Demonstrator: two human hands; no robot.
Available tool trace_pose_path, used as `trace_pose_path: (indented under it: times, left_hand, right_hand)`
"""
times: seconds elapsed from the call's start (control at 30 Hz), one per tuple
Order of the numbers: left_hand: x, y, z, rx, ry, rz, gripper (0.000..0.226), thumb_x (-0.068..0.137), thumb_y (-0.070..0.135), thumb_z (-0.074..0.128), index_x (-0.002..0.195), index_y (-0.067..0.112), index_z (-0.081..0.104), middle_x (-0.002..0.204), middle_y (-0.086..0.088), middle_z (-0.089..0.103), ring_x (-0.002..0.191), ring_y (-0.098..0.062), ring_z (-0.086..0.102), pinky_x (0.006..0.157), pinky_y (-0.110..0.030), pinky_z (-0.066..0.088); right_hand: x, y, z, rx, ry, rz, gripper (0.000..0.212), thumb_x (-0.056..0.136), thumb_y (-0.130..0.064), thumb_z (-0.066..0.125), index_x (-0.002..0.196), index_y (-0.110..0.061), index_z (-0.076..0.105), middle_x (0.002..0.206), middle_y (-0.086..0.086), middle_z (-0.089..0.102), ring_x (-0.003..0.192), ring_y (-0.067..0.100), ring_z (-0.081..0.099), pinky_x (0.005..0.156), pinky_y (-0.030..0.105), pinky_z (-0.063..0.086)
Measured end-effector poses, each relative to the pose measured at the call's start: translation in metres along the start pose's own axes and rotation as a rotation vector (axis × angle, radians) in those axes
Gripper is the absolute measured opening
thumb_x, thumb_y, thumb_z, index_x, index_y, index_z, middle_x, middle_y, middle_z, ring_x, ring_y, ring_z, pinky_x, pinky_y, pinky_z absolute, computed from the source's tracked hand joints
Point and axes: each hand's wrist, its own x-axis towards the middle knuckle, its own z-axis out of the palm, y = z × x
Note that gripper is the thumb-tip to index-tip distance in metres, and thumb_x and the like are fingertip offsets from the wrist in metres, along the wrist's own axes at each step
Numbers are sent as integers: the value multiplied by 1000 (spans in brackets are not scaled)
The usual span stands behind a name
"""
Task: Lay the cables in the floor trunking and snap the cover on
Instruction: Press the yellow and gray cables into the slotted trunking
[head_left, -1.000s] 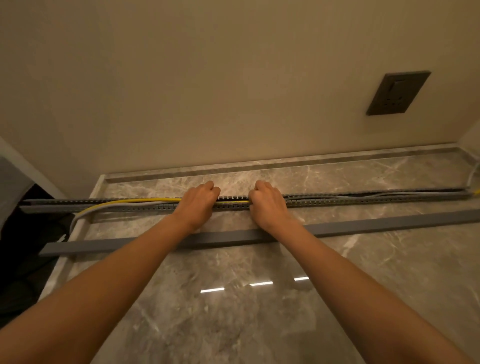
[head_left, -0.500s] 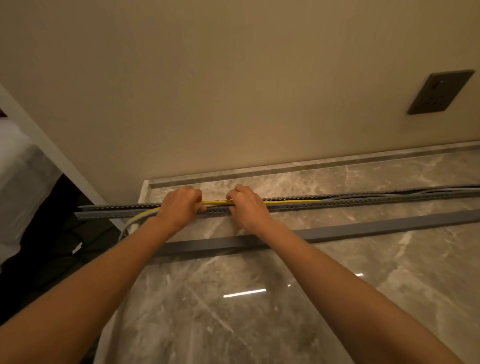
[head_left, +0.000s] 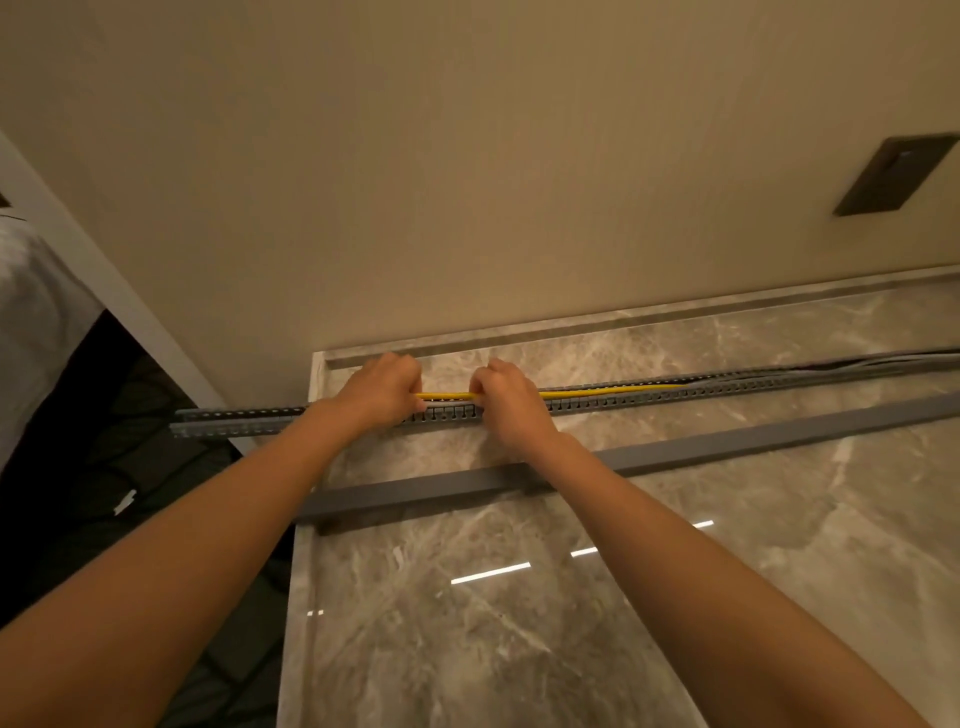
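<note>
A long grey slotted trunking (head_left: 649, 399) runs left to right across the marble floor (head_left: 519, 623), its left end jutting past the floor's edge. A yellow cable (head_left: 597, 392) lies along its channel, with grey cables (head_left: 883, 361) beside it at the far right. My left hand (head_left: 382, 389) and my right hand (head_left: 511, 397) sit close together on the trunking, fingers curled over the yellow cable, a short stretch of it showing between them. The grey cover strip (head_left: 701, 452) lies loose on the floor, nearer to me and parallel to the trunking.
A beige wall (head_left: 467, 182) rises right behind the trunking, with a dark socket plate (head_left: 893, 176) at the upper right. The marble floor ends at a step on the left, beside a dark lower area (head_left: 104, 493). A white panel (head_left: 36, 322) stands at far left.
Both hands have slid leftward along the trunking with the yellow cable, now near the floor's left edge. The loop of cable hanging off the left end is no longer visible.
</note>
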Motion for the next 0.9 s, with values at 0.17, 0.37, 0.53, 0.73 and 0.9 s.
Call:
trace_pose_path:
  times: [0.17, 0.37, 0.53, 0.73, 0.9]
  left_hand:
    - [0, -1, 12, 51, 153, 32, 15, 91, 15, 58, 97, 2, 61, 110, -17, 62, 99, -33, 58, 79, -42, 48]
    - [1, -1, 11, 121, 194, 81, 19, 89, 19, 62, 96, 3, 69, 106, -15, 66, 99, -31, 58, 82, -40, 46]
    - [-4, -5, 17, 64, 189, 92, 21, 94, 18, 53, 100, 5, 68, 102, -17, 68, 91, -30, 62, 72, -35, 46]
    - [-9, 7, 19, 129, 289, 80, 21, 89, 6, 58, 109, 2, 60, 113, -16, 62, 98, -30, 59, 78, -36, 48]
    - [-6, 23, 25, 343, 330, 286, 11, 74, -6, 69, 84, -2, 70, 86, -18, 68, 80, -34, 63, 61, -35, 48]
  right_hand:
    - [-2, 2, 4, -8, 50, -7, 24, 88, 9, 48, 107, 3, 61, 115, 19, 54, 108, 33, 50, 85, 38, 43]
    - [-3, 9, 1, 1, 40, -10, 25, 90, 0, 51, 110, -4, 66, 110, 15, 66, 106, 31, 56, 88, 40, 44]
    - [-1, 20, -4, 134, 69, 1, 13, 87, 9, 53, 93, 4, 63, 104, 19, 63, 97, 34, 58, 81, 40, 48]
    - [-1, 20, -4, -58, 100, -52, 23, 88, 6, 50, 101, 1, 68, 106, 17, 63, 101, 32, 54, 78, 39, 42]
    - [-10, 27, -3, -125, -3, -90, 26, 89, -2, 50, 111, -2, 62, 112, 15, 62, 102, 34, 57, 79, 39, 46]
